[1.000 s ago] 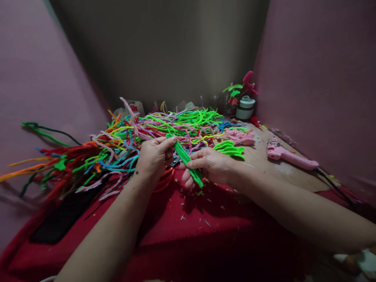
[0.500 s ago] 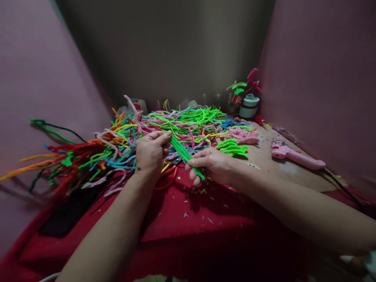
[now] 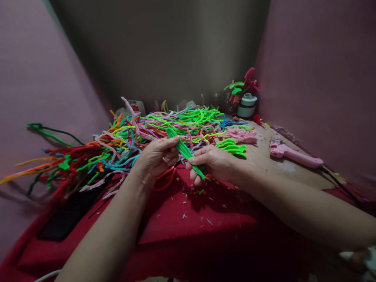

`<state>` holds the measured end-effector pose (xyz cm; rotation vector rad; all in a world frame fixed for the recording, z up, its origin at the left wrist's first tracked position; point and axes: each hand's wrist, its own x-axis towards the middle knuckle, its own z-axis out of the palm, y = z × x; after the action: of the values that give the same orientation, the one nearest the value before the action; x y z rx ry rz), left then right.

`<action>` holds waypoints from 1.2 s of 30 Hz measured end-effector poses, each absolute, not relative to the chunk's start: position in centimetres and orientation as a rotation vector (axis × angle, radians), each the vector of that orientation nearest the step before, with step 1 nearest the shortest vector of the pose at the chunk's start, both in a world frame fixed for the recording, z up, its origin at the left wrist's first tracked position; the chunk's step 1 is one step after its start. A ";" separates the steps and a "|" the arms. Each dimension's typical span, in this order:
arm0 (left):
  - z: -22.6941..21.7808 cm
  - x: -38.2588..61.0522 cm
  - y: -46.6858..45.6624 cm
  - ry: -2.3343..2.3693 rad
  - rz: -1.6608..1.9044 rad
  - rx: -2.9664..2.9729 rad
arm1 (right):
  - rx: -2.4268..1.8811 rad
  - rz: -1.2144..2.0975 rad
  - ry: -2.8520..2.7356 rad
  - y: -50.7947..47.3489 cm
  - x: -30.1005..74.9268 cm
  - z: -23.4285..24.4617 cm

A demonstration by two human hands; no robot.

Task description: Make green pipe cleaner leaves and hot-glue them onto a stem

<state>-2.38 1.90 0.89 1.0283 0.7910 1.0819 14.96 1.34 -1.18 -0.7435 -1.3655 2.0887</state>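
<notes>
Nearest us lies a red cloth (image 3: 182, 227), sprinkled with small scraps (image 3: 209, 221). Just beyond, the right hand (image 3: 212, 161) grips the near end of a flat, fuzzy green piece (image 3: 184, 150), thumb on top and fingers curled underneath. A little farther off, the left hand (image 3: 157, 156) pinches the same piece towards its far end, the tip poking out past thumb and fingertips. So we find the piece between the hands — neither is nearer, since both touch it. Its long axis slants: far end away to the left, near end towards us and to the right. Well to the right rests a pink glue gun (image 3: 296, 157); past the right hand we see a bunch of green strips (image 3: 232, 147), and farther back a tangled heap of many-coloured strands (image 3: 158, 124).
</notes>
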 end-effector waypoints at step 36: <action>0.7 1.0 0.1 1.239 1.336 1.146 | -0.879 1.782 -1.337 1.3 13.9 -1.8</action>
<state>1.04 0.12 0.66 1.1457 1.2388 1.3355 13.93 1.29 -1.79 -0.8786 -1.3371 1.7822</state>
